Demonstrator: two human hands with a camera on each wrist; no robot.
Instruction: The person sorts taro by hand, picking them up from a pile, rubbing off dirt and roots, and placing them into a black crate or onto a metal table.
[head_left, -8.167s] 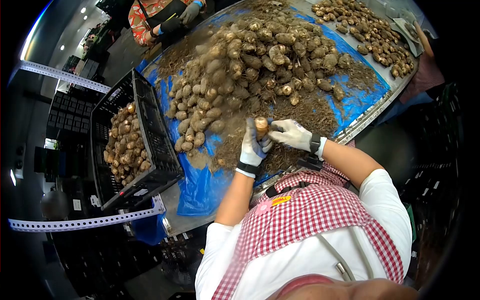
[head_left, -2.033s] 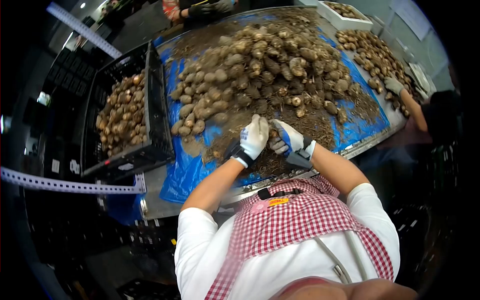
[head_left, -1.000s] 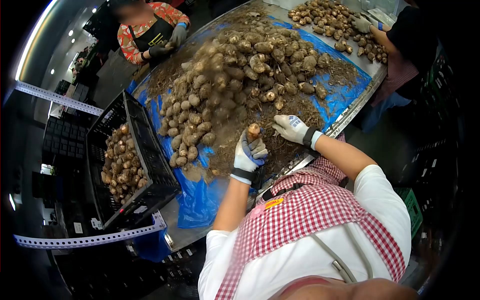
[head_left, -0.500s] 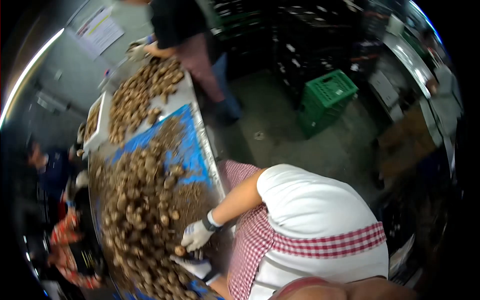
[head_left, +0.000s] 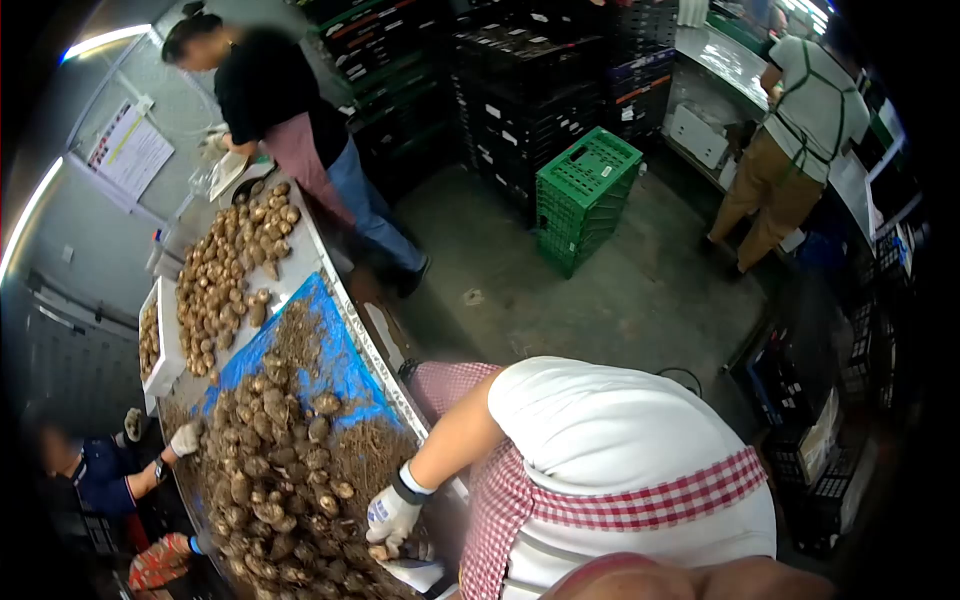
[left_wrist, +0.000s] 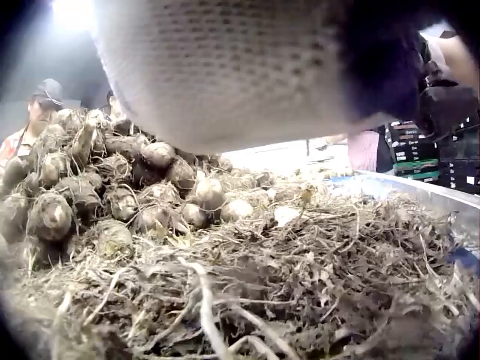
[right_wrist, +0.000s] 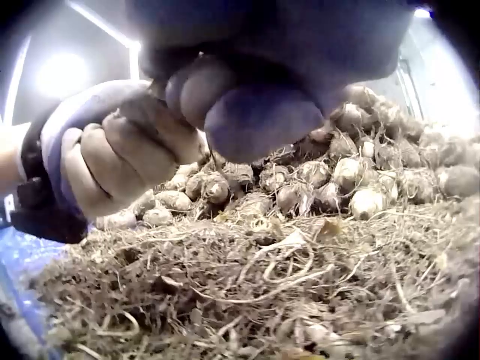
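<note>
Both gloved hands meet low in the head view, beside a large heap of root-covered tubers (head_left: pixel 265 480). The left hand (head_left: pixel 418 572) is partly cut off by the body and frame edge; its fingers curl round a brown tuber (head_left: pixel 378 551). Over that tuber lies the right hand (head_left: pixel 394 515), fingers bent against it. In the right wrist view the left hand (right_wrist: pixel 120 154) has its fingers folded, touching the curled fingers of the right hand (right_wrist: pixel 255 105); the tuber is mostly hidden there. The left hand's glove (left_wrist: pixel 225 75) fills the top of the left wrist view.
Loose roots and soil (right_wrist: pixel 225 285) cover the blue sheet (head_left: pixel 350 355) under the hands. Cleaner tubers (head_left: pixel 225 280) and a white box (head_left: pixel 165 340) are farther up the table. A green crate (head_left: pixel 585 200) stands on the floor; several people are around.
The head view has swung toward the aisle on the right. The right hand, apart from the left a second ago, now meets it at the tuber. The person at the far table end stands more fully in view.
</note>
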